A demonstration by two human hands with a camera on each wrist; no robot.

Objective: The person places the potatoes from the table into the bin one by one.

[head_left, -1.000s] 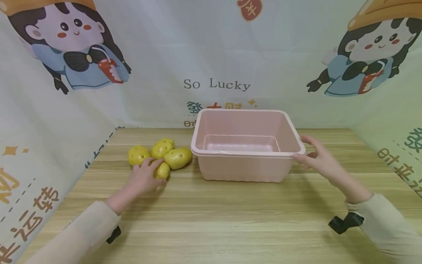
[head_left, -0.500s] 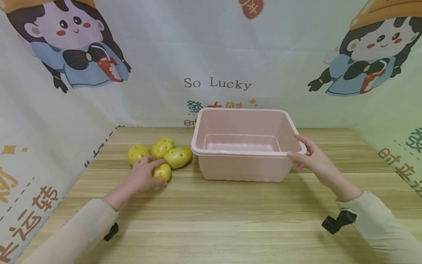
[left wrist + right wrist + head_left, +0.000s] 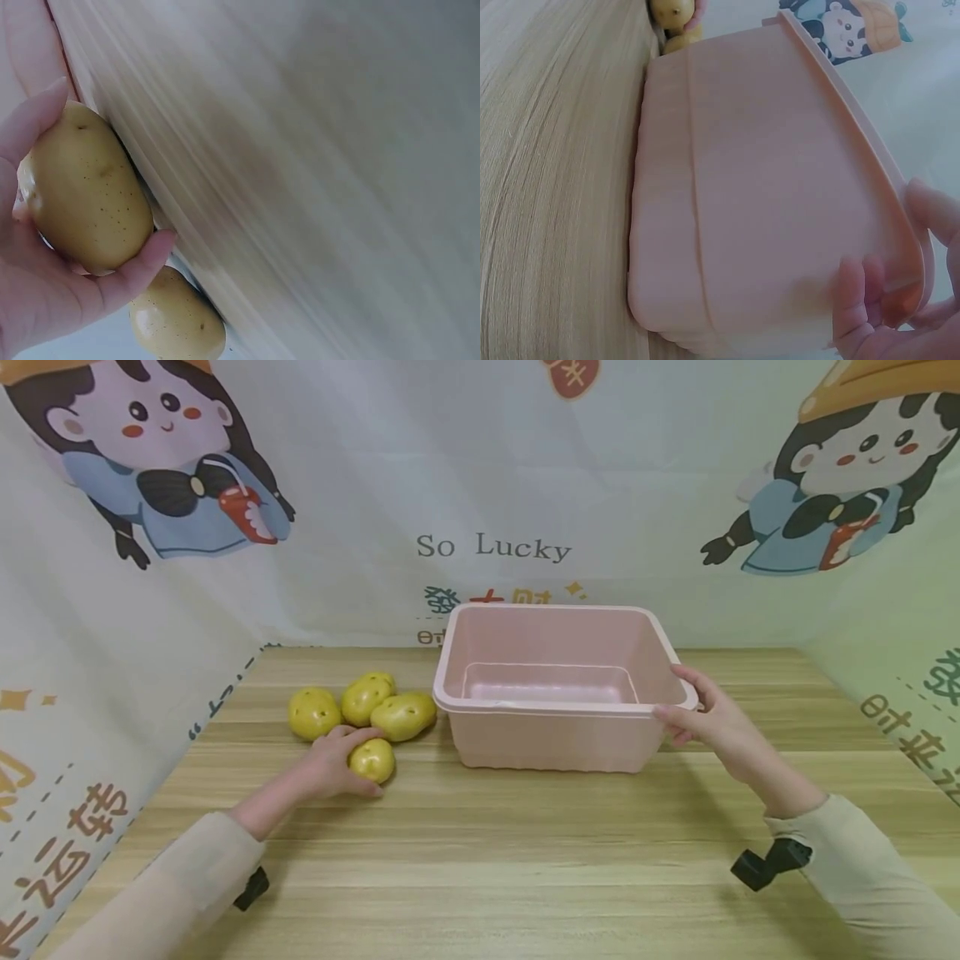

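My left hand (image 3: 326, 766) curls its thumb and fingers round a yellow potato (image 3: 372, 761) at the near side of a small group. In the left wrist view that potato (image 3: 90, 187) sits between thumb and fingers, close over the wood. Behind it lie a round potato (image 3: 314, 713) and two oblong ones, the far potato (image 3: 367, 697) and the right-hand potato (image 3: 403, 716). To their right stands a pink plastic bin (image 3: 551, 742), with nothing inside. Its right front corner is gripped at the rim by my right hand (image 3: 720, 731), thumb in front and fingers over the side.
All of this rests on a wood-grain table (image 3: 510, 860). A printed cloth backdrop (image 3: 360, 468) with cartoon figures and lettering rises behind and at both sides. Dark wrist mounts show at both sleeves, such as the right mount (image 3: 772, 862).
My left hand has closed round the near potato and drawn it slightly toward me, apart from the others. My right hand has shifted left to grip the bin's rim. The bin has barely moved.
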